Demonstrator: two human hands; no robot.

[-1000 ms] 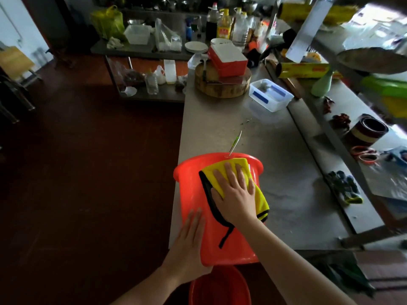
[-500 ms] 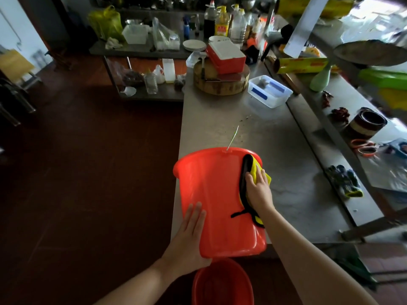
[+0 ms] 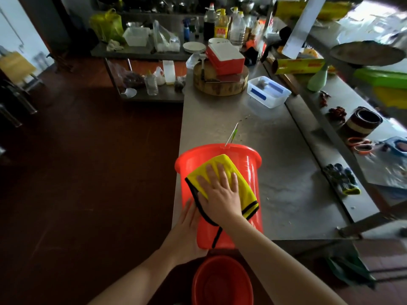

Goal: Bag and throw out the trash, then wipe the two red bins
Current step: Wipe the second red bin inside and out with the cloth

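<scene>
well, red bin [image 3: 251,170] on steel counter [image 3: 286,164]

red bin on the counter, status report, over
Right hand flat, pressing yellow cloth on red bin. Left hand flat, steadying its side. Second red bin below, untouched. Nothing blocking.

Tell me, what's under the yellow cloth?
The side of the red plastic bin. The right hand presses the yellow black-edged cloth flat on it, so that patch of bin is hidden.

Working kitchen: steel counter [image 3: 275,150], chopping block [image 3: 220,84], oil bottles [image 3: 221,24].
</scene>
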